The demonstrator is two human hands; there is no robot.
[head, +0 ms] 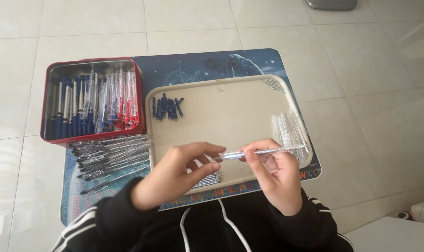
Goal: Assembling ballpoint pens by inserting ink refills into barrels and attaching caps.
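Observation:
My right hand [276,175] grips a clear pen barrel [272,150] held level over the beige tray [230,84]. My left hand [177,175] pinches its left end with thumb and fingertips. Both hands hover above the tray's near edge. On the tray lie a cluster of dark blue pen caps [167,107] at the far left, a pile of clear barrels [289,130] at the right, small springs [271,84] in the far right corner, and thin refills [209,179] under my left hand.
A red tin [92,100] at the left holds several blue, clear and red pen parts. Assembled pens [111,158] lie in a row on the small blue-printed table [198,63] in front of the tin. Pale floor tiles surround the table.

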